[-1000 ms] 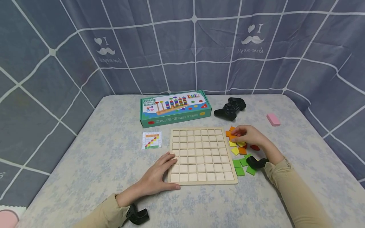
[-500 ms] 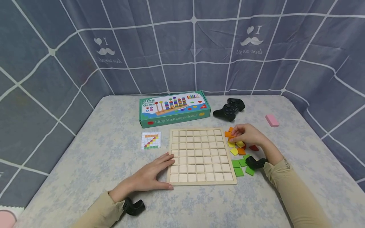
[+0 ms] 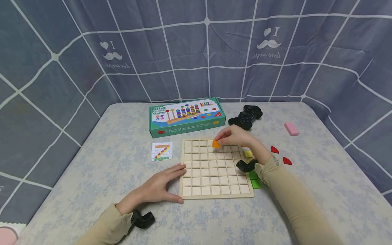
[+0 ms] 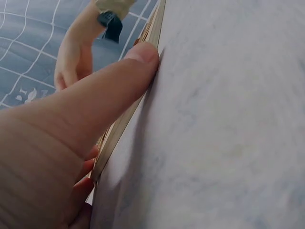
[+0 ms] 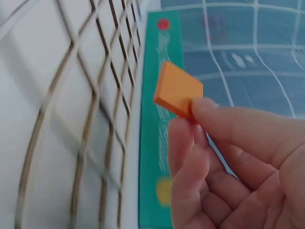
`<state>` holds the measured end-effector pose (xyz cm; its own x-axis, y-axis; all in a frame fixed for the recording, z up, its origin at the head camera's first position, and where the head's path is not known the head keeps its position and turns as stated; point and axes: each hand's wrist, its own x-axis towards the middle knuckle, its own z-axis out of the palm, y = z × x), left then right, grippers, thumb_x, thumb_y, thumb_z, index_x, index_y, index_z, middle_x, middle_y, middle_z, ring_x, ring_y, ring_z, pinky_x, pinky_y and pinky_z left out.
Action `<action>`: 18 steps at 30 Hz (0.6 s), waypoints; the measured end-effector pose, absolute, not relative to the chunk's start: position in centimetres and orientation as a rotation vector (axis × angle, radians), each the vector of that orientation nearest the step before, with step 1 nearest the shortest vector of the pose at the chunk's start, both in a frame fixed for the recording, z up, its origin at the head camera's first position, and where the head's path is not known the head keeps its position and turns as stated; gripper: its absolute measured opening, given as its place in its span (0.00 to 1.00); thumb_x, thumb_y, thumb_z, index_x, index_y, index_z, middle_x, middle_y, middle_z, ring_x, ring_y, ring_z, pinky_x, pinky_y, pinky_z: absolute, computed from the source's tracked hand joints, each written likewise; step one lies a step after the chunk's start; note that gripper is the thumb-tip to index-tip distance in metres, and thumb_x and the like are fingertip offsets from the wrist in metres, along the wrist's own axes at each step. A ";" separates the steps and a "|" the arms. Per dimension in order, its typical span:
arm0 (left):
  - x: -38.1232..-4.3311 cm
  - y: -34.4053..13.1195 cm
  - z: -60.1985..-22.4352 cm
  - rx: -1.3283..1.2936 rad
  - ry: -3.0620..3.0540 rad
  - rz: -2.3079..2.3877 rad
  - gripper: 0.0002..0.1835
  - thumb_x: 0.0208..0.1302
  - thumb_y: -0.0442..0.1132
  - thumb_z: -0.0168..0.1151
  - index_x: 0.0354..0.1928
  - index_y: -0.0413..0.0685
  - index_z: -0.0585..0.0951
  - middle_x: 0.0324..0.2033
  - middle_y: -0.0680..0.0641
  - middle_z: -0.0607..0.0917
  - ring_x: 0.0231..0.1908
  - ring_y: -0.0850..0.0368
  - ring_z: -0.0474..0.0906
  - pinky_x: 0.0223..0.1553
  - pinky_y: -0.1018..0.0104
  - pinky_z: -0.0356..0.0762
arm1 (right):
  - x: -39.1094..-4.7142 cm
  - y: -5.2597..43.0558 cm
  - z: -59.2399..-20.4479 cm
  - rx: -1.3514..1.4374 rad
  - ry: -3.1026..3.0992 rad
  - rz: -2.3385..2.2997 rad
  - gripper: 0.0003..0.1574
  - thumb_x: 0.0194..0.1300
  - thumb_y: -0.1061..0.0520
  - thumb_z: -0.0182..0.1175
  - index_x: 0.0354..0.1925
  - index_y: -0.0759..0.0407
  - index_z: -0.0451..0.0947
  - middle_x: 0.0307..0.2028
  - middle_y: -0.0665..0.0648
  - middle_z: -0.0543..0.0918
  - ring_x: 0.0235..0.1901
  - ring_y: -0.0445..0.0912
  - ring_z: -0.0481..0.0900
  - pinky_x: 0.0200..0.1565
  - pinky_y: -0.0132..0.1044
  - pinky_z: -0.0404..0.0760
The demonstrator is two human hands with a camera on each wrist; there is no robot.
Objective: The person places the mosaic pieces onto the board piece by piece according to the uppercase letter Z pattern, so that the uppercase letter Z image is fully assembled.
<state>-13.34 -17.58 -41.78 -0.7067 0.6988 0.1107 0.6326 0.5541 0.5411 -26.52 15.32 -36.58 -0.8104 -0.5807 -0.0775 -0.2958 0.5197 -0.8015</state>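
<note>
An orange square tile [image 3: 215, 144] is pinched between the thumb and fingertips of my right hand [image 3: 234, 135], over the back rows of the wooden grid board [image 3: 211, 197]. The right wrist view shows the tile [image 5: 178, 90] tilted, close above the board's cells. My left hand [image 3: 160, 183] rests at the board's left edge, fingers straight and spread, thumb by the near corner. In the left wrist view that thumb [image 4: 95, 100] lies along the board's side. The cells that show hold no tiles. Yellow tiles [image 3: 248, 154] and green tiles [image 3: 256, 183] lie right of the board, partly hidden by my right arm.
Left of the board lies a pattern card [image 3: 162, 151]. Behind stand a Ring Challenge Game box [image 3: 188, 127] and a black game controller [image 3: 246, 116]. Red quarter-round pieces [image 3: 287, 161] and a pink block [image 3: 291, 129] lie to the right.
My right hand has moved left from the tile pile to over the board's back rows, carrying an orange tile. The left hand has slid back slightly, still at the board's left edge.
</note>
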 end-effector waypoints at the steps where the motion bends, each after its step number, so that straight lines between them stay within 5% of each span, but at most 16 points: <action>1: -13.3 -17.6 -41.8 1.136 2.667 0.856 0.50 0.46 0.65 0.68 0.68 0.45 0.65 0.69 0.48 0.60 0.69 0.52 0.52 0.63 0.50 0.60 | -26.8 14.5 -36.7 -0.746 2.420 -1.186 0.13 0.61 0.58 0.64 0.43 0.63 0.83 0.39 0.56 0.85 0.39 0.46 0.80 0.43 0.39 0.78; 18: -13.2 -17.6 -41.8 1.110 2.662 0.864 0.50 0.47 0.65 0.67 0.68 0.44 0.64 0.69 0.48 0.60 0.69 0.53 0.52 0.64 0.50 0.59 | -27.2 6.5 -38.2 -0.579 2.469 -1.042 0.10 0.61 0.58 0.64 0.40 0.60 0.85 0.32 0.52 0.84 0.26 0.47 0.79 0.31 0.32 0.77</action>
<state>-13.23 -17.59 -41.82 -0.7206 0.6867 0.0955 0.6119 0.5652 0.5533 -27.16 6.47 -38.17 -0.8356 -0.5131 -0.1964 -0.2172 0.6369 -0.7397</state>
